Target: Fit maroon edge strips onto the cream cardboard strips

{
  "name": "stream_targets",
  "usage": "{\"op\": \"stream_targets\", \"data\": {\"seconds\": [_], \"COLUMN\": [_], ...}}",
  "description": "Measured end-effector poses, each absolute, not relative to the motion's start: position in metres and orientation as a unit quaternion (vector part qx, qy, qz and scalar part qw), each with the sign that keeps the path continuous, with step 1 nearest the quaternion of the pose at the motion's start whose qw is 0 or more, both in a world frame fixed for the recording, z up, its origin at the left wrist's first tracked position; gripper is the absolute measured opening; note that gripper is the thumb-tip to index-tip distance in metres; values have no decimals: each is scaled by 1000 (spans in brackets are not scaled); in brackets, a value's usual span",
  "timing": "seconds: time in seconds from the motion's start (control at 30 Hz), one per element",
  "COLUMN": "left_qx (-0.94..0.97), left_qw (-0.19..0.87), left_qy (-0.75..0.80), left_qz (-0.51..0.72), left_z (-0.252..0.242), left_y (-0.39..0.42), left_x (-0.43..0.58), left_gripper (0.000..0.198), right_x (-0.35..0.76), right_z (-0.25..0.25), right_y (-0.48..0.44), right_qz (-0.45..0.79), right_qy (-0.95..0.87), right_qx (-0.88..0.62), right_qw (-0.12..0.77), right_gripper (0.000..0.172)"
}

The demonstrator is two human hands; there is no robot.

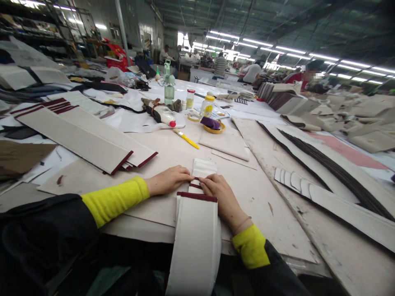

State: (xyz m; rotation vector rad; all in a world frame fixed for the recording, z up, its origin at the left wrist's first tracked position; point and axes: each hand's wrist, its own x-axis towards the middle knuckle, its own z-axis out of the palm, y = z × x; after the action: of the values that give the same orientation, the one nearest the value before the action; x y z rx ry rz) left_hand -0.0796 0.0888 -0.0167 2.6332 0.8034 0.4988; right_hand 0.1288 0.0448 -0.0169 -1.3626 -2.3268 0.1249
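Several long off-white strips with maroon end edging (196, 242) lie in a staggered stack in front of me. Their near part hangs over the table's front edge. My left hand (173, 179) comes in from the left, its thumb and fingertips closed on the maroon edge of a strip far up the stack. From the other side my right hand (222, 197) pinches the same edge, fingers bent over it. Only a small gap separates the fingertips. Beyond them, plain white strip ends (204, 165) lie flat on the board.
More maroon-edged strips (74, 139) lie at left. A yellow brush (187, 139), a yellow dish (214, 128) with purple cloth (210, 123), and jars (207, 106) stand farther back. Dark-edged strips (336, 209) lie at right. Several people are in the background.
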Motion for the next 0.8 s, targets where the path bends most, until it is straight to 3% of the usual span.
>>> {"op": "stream_targets", "data": {"seconds": [0.17,0.27,0.57,0.8], "left_qx": [874,861,877,890], "left_qw": [205,198,226,240], "left_qy": [384,433,424,388], "left_qz": [218,179,38,0], "left_z": [-4,0,14,15], "left_y": [109,124,143,141], "left_x": [-60,-43,-5,12], "left_gripper": [23,27,31,38], "right_x": [130,131,133,136], "right_z": [-22,-22,-22,-20], "right_y": [45,43,41,41], "right_qz": [44,49,51,26], "right_qy": [-831,-829,-824,-792], "right_qx": [-495,-490,-488,-546], "right_qw": [250,264,284,271], "right_gripper": [24,23,19,12]}}
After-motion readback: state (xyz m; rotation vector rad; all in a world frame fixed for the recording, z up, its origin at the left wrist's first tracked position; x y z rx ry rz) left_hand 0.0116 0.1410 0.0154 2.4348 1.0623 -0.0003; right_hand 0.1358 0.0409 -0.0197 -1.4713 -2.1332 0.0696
